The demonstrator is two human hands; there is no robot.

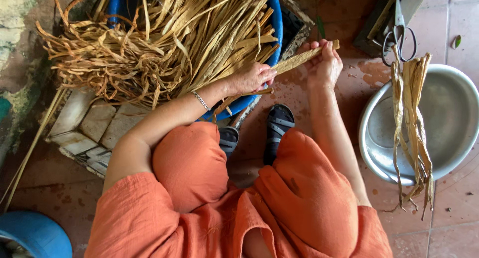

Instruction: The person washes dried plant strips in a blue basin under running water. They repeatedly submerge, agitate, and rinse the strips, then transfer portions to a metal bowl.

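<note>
A flat dried plant strip [297, 61], pale tan, runs between both hands over the red tiled floor. My left hand [252, 78] pinches its lower end beside the rim of a blue basin [275, 26]. My right hand [324, 63] grips the strip's upper end, thumb on top. The blue basin is heaped with a big pile of dried strips [164, 38] that spills over its left side. I sit in orange clothes, my feet in dark sandals [277, 126] below the hands.
A metal basin [449, 113] stands at the right with a bundle of dried strips [411, 123] draped across it. Scissors [399, 36] lie above it by a dark board. Stacked tiles [87, 130] sit at the left, a blue tub [32, 235] at bottom left.
</note>
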